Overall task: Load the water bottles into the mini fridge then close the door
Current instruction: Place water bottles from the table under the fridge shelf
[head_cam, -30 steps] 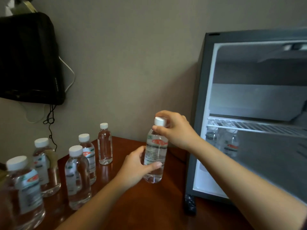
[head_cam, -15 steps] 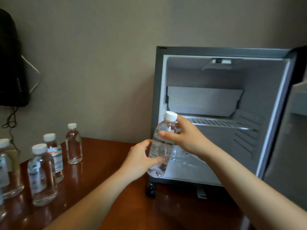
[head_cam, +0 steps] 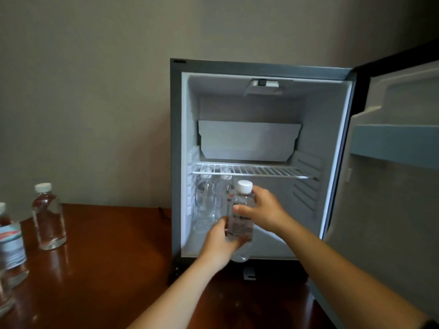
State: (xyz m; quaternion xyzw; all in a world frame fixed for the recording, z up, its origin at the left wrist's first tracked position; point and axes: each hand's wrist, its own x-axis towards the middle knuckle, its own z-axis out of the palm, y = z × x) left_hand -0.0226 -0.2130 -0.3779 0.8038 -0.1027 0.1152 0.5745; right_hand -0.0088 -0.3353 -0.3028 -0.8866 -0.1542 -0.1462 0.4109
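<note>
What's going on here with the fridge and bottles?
A person is loading the open mini fridge. The left hand grips one bottle low and the right hand grips it near the neck, at the fridge's opening. Two bottles stand inside under the wire shelf; other bottles wait on the table.

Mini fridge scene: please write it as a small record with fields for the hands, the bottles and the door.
held bottle: upright, at the mini fridge opening
left hand: grips its lower part
right hand: grips it under the cap
stored bottles: two, inside under the wire shelf, left
door: open, at right
table bottles: several, at left
</note>
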